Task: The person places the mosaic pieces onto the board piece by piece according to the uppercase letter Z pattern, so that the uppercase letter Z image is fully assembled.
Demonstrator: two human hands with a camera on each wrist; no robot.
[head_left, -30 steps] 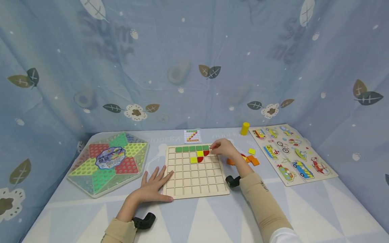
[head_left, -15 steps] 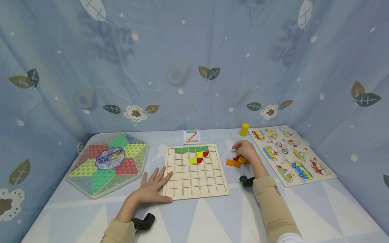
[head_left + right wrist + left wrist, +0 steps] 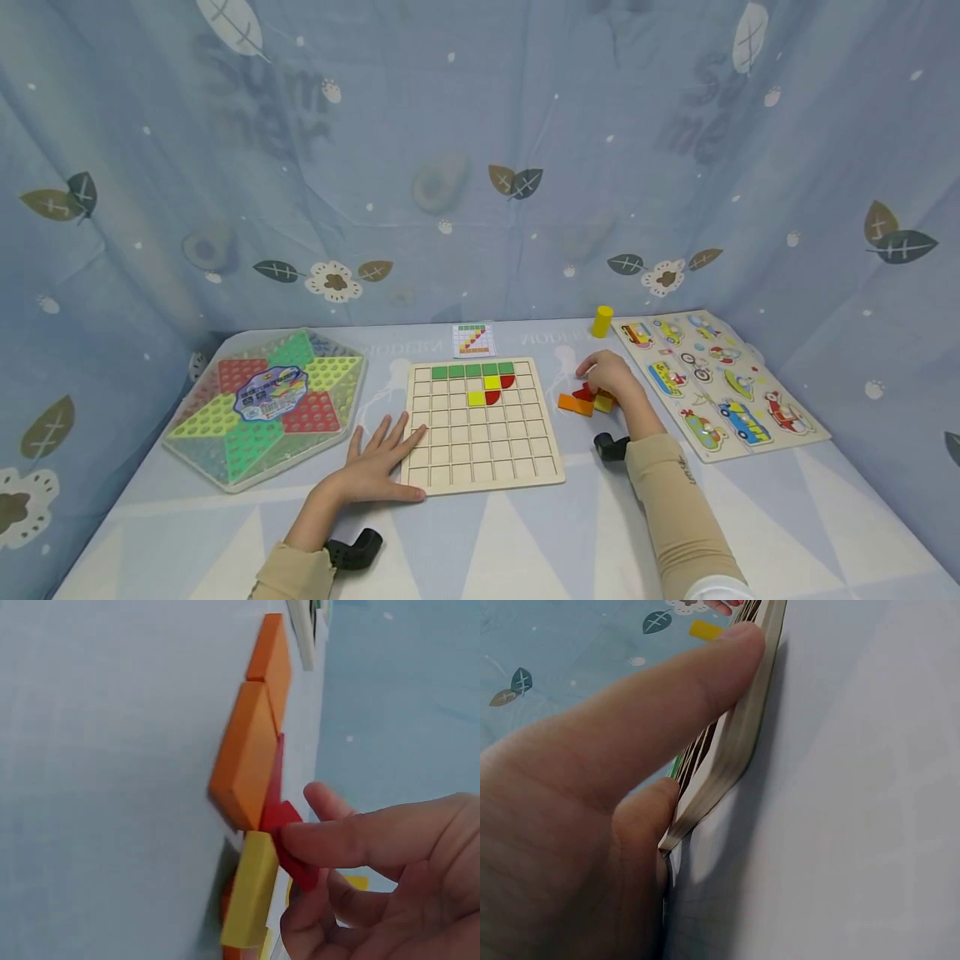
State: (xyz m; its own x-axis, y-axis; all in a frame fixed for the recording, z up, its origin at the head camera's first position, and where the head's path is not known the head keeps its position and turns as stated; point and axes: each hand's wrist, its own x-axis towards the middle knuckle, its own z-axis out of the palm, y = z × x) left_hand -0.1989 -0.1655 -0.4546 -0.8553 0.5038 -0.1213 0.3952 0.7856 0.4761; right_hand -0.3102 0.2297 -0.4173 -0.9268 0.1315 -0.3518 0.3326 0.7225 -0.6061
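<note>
A wooden grid board [image 3: 480, 450] lies flat in the middle of the head view. Along its top row sit several green squares [image 3: 473, 370]; two yellow squares [image 3: 476, 398] and two red quarter-round pieces [image 3: 492, 397] step down below them. My left hand [image 3: 375, 477] rests spread on the board's lower left corner, its thumb [image 3: 727, 660] along the near edge. To the right, my right hand [image 3: 613, 373] pinches a red piece [image 3: 304, 866] between thumb and fingers. Beside it lie orange squares [image 3: 244, 754] and a yellow square [image 3: 251, 889], some partly hidden by the hand.
A small pattern card [image 3: 474, 340] lies behind the board. A yellow cylinder [image 3: 602, 322] stands at the back. At right is a vehicle picture puzzle [image 3: 720, 387]; at left, a hexagonal Chinese checkers box [image 3: 266, 404]. A patterned curtain [image 3: 480, 167] hangs behind the table.
My right hand has left the board's upper right corner and moved right to the loose pieces, where it has disturbed the pile and pinched a red piece. The left hand stays put.
</note>
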